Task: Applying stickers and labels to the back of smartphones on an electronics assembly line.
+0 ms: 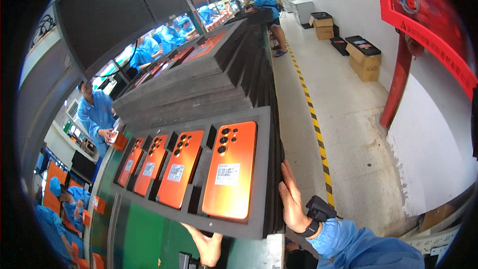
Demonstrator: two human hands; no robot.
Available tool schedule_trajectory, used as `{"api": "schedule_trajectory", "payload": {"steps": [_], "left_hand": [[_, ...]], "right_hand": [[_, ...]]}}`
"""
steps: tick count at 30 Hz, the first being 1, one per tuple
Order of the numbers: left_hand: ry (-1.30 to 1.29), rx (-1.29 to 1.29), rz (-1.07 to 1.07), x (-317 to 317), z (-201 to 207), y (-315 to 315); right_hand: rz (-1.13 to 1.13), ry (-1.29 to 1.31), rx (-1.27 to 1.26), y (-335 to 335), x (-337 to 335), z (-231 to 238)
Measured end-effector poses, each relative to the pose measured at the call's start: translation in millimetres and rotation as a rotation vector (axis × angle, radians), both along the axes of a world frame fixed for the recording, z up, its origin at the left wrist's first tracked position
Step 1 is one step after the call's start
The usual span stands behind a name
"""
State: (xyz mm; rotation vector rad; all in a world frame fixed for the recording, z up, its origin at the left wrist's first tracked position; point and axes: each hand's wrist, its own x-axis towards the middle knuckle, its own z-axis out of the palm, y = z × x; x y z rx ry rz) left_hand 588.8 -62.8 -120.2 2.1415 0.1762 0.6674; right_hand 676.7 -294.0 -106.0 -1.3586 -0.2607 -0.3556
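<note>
A dark grey foam tray (pixel 196 208) lies on top of a stack at the near end of the bench. Several orange smartphones (pixel 239 162) sit in its slots, camera lenses up, with white labels on their backs. My left hand (pixel 208 246) is at the tray's near edge, its fingers mostly hidden by the foam. Against the right side of the stack rests my right hand (pixel 293 199), fingers stretched out along the foam edges. A black strap and a small black device (pixel 320 209) are on my right wrist. Another black device (pixel 189 260) shows beside my left hand.
Behind it stands a taller stack of foam trays (pixel 184 92) with more phones on top. A green bench surface (pixel 142 236) runs along the left, where co-workers in blue handle orange boxes (pixel 118 140). Yellow-black floor tape (pixel 312 114), cartons (pixel 363 62) and a red post (pixel 398 84) are right.
</note>
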Motion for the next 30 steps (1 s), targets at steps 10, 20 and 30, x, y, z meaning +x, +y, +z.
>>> {"api": "schedule_trajectory", "payload": {"steps": [10,20,30], "left_hand": [[0.026,-0.003,0.124,69.4,20.8,-25.3],[0.33,0.315,-0.129,6.4,26.8,-75.0],[0.023,0.502,0.63,-299.9,75.1,16.8]], "right_hand": [[0.019,0.017,-0.119,-8.3,94.7,-20.1],[-0.344,-0.462,-0.077,-15.8,24.7,97.1],[0.941,-0.519,-0.383,168.6,-167.2,96.8]]}}
